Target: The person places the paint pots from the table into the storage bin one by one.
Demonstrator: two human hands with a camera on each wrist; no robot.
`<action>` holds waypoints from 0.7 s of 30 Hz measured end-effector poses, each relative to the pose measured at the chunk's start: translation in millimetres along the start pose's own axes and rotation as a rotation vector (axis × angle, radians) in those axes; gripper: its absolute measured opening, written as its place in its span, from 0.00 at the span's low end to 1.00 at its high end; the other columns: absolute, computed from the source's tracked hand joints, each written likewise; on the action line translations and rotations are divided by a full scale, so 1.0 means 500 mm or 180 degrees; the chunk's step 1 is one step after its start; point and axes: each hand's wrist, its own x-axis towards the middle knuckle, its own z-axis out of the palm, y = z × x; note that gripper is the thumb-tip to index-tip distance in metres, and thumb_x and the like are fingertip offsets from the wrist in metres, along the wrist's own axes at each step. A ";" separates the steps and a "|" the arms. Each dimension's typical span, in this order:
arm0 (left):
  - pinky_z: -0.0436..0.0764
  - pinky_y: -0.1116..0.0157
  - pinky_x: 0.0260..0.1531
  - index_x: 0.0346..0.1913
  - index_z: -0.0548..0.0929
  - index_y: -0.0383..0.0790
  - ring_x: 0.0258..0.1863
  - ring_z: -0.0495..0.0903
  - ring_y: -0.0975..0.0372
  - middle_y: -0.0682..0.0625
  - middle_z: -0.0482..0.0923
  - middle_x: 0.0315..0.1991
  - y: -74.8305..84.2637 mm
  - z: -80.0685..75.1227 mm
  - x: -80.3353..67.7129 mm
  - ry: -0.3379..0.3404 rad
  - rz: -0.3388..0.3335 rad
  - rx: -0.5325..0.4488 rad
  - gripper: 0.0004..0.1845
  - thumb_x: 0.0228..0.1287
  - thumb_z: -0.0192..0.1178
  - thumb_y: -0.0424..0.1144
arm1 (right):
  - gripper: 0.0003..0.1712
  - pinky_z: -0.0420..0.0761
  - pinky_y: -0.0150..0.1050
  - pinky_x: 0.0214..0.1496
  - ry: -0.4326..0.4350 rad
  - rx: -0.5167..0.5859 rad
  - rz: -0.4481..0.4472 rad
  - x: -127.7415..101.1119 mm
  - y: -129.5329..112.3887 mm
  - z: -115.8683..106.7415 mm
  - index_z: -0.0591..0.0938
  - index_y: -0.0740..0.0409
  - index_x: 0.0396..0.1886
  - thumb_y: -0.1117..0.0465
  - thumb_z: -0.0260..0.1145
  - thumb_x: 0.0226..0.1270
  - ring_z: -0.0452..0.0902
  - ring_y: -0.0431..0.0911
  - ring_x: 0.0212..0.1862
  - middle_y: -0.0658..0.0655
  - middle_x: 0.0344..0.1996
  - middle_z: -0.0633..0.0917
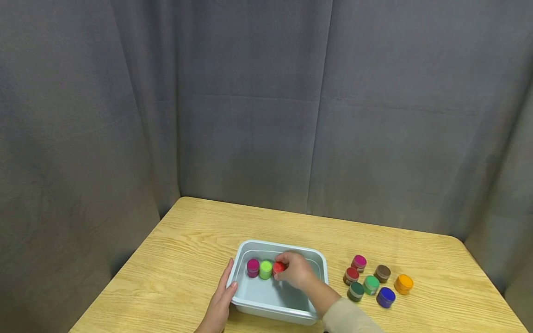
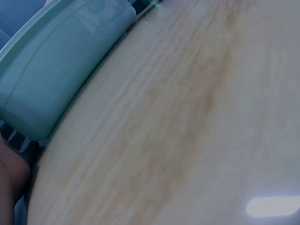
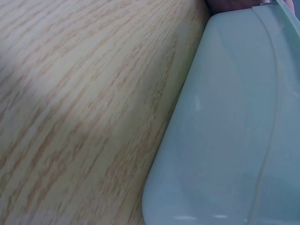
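Observation:
A pale blue-green plastic tub [image 1: 250, 306] sits on the wooden table near its front edge. Inside, along the far wall, stand a magenta jar [image 1: 252, 267], a lime-green jar [image 1: 265, 268] and a red jar [image 1: 278, 267] in a row. My right hand [image 1: 294, 270] reaches into the tub and its fingers curl around the red jar. My left hand [image 1: 219, 300] rests with straight fingers against the tub's left outer wall. The left wrist view shows the tub's wall [image 2: 56, 75] and bare table. The right wrist view shows the tub's corner [image 3: 225, 140].
To the right of the tub, several small jars stand in a cluster on the table: pink [image 1: 359, 262], red [image 1: 351, 275], dark green [image 1: 356, 290], green [image 1: 371, 284], brown [image 1: 382, 273], blue [image 1: 386, 296] and orange [image 1: 404, 283]. Grey curtains close off the back and sides.

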 end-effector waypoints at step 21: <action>0.39 0.37 0.73 0.78 0.49 0.37 0.77 0.38 0.42 0.39 0.42 0.79 -0.004 0.000 0.002 0.0037 0.0017 0.0015 0.31 0.77 0.41 0.41 | 0.24 0.82 0.51 0.56 0.0018 0.0148 0.0030 -0.007 -0.003 -0.023 0.83 0.64 0.51 0.67 0.75 0.52 0.81 0.54 0.52 0.61 0.47 0.86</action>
